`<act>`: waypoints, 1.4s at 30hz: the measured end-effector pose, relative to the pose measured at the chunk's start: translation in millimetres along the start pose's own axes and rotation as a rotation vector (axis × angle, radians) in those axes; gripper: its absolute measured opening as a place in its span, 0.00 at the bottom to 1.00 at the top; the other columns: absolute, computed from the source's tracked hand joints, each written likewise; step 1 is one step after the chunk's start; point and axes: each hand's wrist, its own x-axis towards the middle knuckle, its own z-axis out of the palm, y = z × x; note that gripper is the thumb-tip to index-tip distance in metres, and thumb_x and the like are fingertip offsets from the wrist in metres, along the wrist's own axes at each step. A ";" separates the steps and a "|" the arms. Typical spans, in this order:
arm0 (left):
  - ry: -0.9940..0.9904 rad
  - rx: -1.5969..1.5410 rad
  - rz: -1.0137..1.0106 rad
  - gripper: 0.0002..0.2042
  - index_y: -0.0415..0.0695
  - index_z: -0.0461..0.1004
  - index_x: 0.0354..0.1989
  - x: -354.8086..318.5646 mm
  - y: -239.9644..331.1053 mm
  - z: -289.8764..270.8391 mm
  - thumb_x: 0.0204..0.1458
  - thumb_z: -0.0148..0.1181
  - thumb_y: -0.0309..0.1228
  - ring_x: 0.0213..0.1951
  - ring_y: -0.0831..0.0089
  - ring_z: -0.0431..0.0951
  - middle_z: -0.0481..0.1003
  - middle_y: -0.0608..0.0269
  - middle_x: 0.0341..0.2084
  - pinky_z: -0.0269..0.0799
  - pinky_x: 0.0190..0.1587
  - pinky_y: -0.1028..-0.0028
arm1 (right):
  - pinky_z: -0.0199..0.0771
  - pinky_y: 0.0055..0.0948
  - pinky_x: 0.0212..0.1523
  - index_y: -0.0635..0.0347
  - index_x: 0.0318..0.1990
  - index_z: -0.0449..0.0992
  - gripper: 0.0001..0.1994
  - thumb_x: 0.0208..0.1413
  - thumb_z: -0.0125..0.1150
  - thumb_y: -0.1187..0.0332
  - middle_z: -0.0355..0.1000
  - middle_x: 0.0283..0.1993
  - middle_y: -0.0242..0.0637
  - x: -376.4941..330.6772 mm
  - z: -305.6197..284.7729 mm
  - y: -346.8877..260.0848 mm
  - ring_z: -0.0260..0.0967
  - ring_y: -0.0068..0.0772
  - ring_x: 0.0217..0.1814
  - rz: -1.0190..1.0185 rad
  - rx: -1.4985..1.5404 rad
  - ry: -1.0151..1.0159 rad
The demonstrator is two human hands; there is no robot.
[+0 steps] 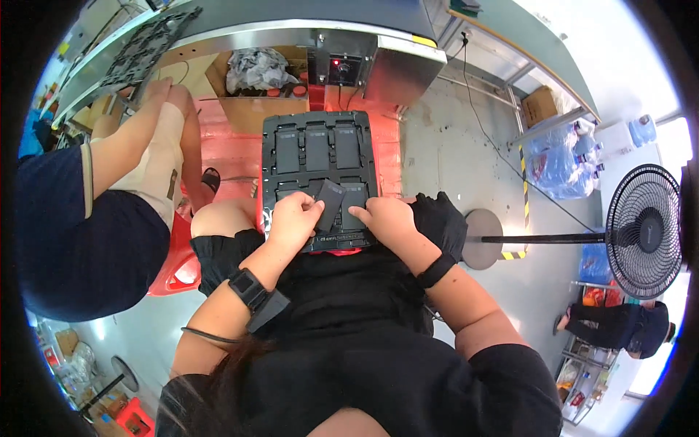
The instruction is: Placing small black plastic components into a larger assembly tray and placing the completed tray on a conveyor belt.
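A black moulded tray [297, 177] rests across my lap, its pockets holding several flat dark rectangular blocks that look like phone batteries. One such flat block [331, 199] sits tilted over the lower row, pinched at its left edge between the thumb and fingers of my left hand [293, 221]. My right hand [392, 222] lies over the tray's right edge, thumb stretched toward another flat block [356, 195] in the lower right pocket. Its thumb and forefinger are apart with nothing visible between them; the other fingers are partly hidden.
Beyond the tray stands a conveyor bench [349, 16] with a control box [342, 71]; under it is a cardboard box [255, 115] with plastic wrap. A seated person [87, 226] is close on my left. On the right stands a fan [644, 226] on a round base.
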 end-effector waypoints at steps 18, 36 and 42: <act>0.014 0.992 0.750 0.25 0.40 0.63 0.57 -32.2 -19.8 -2.8 0.52 0.54 0.38 0.66 0.61 0.51 0.55 0.58 0.63 0.42 0.63 0.46 | 0.61 0.46 0.56 0.61 0.53 0.69 0.24 0.50 0.58 0.58 0.64 0.58 0.43 -27.9 -26.0 11.3 0.60 0.46 0.60 -0.440 -0.152 -0.078; 0.544 -0.998 0.361 0.16 0.37 0.64 0.51 145.3 91.1 -147.1 0.57 0.51 0.31 0.40 0.67 0.74 0.72 0.59 0.43 0.72 0.41 0.64 | 0.69 0.24 0.41 0.65 0.45 0.73 0.12 0.55 0.58 0.70 0.75 0.36 0.36 -31.8 -101.8 -30.6 0.71 0.25 0.37 -0.279 0.611 -0.187; 0.361 -0.819 0.221 0.18 0.36 0.64 0.55 -0.6 7.9 -117.5 0.56 0.50 0.28 0.46 0.72 0.71 0.72 0.60 0.45 0.64 0.51 0.74 | 0.69 0.24 0.36 0.70 0.52 0.67 0.29 0.62 0.41 0.48 0.73 0.40 0.44 -15.7 -59.2 20.2 0.72 0.31 0.37 0.098 1.296 -0.009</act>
